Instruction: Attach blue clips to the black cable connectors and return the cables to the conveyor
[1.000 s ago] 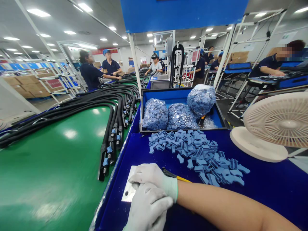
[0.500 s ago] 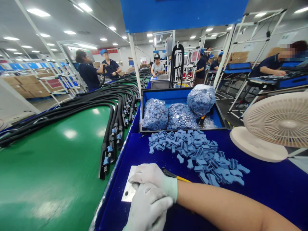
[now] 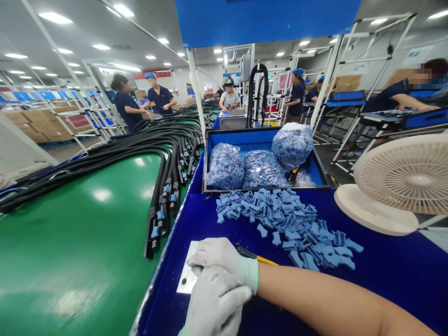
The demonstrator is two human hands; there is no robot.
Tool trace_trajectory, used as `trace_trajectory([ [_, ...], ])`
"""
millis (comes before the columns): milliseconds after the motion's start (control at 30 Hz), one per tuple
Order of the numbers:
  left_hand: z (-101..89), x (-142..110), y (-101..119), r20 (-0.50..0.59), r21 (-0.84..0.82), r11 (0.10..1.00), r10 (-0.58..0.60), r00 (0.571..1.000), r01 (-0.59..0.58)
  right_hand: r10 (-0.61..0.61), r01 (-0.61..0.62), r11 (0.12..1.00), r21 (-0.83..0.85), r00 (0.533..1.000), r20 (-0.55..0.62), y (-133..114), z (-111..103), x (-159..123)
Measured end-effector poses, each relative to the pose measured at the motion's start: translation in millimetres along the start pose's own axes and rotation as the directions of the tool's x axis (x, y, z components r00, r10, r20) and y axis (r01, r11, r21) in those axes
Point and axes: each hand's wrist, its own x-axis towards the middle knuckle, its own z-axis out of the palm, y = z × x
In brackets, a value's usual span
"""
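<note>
Both my hands wear white gloves and rest together at the near edge of the blue table [image 3: 385, 270]. My right hand [image 3: 220, 256] lies knuckles-up on a small metal plate [image 3: 185, 280], its fingers curled down and partly covered. My left hand [image 3: 213, 303] lies over the right hand's fingers, flat and holding nothing. A yellow-handled tool [image 3: 259, 257] lies just behind my right wrist. A loose heap of small blue rubber parts [image 3: 287, 224] is spread on the table beyond my hands.
A blue tray [image 3: 315, 163] holds three bags of blue parts [image 3: 262, 168]. A white fan [image 3: 402, 182] stands at the right. On the left, a green conveyor belt [image 3: 77, 242] carries black hoses [image 3: 161, 186] with blue-tipped ends. Several people work at the stations behind.
My hands have not moved. The hoses on the belt have crept slightly toward me. The people at the far end of the belt have shifted position.
</note>
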Motion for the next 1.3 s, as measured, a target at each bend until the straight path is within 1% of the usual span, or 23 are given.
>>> trace_trajectory([
  [200,-1.3,0.9,0.0,0.01,0.013,1.0,-0.007,1.0,0.007,-0.002,0.002,1.0,-0.007,1.0,-0.008,1.4,2.4,-0.3],
  [367,-1.2,5.1,-0.8,-0.014,0.017,1.0,0.02,1.0,-0.019,0.0,-0.001,0.999,-0.035,1.0,-0.031,1.2,4.4,0.8],
  [467,-0.7,5.2,-1.1,-0.018,0.019,0.999,0.026,1.0,-0.025,-0.004,0.003,0.999,-0.043,1.0,-0.016,2.0,6.8,0.6],
  [533,-0.7,4.0,-0.7,-0.017,0.019,1.0,0.021,1.0,-0.021,-0.007,0.007,0.999,-0.046,1.0,-0.013,3.3,8.7,0.5],
  [700,-2.0,3.2,1.8,0.008,0.017,1.0,-0.014,1.0,0.014,-0.005,0.003,0.999,-0.034,0.999,-0.049,4.5,9.5,0.0],
  [767,-2.7,4.3,2.1,0.008,0.015,1.0,-0.007,1.0,0.007,-0.008,0.007,1.0,-0.028,0.999,-0.051,3.6,8.3,0.1],
  [1033,-1.6,3.7,-0.9,-0.011,0.02,0.999,0.026,1.0,-0.025,0.008,-0.008,1.0,-0.02,1.0,-0.004,3.3,7.2,-0.4],
  [1233,-0.7,-3.4,-0.4,0.022,0.008,1.0,-0.011,1.0,0.011,0.01,-0.008,0.999,-0.039,0.999,0.046,-0.5,-0.7,0.7],
  [1300,-1.1,-4.3,0.0,0.031,0.007,1.0,-0.021,0.999,0.021,0.041,-0.039,0.999,-0.038,0.998,0.052,-2.9,-5.0,1.6],
])
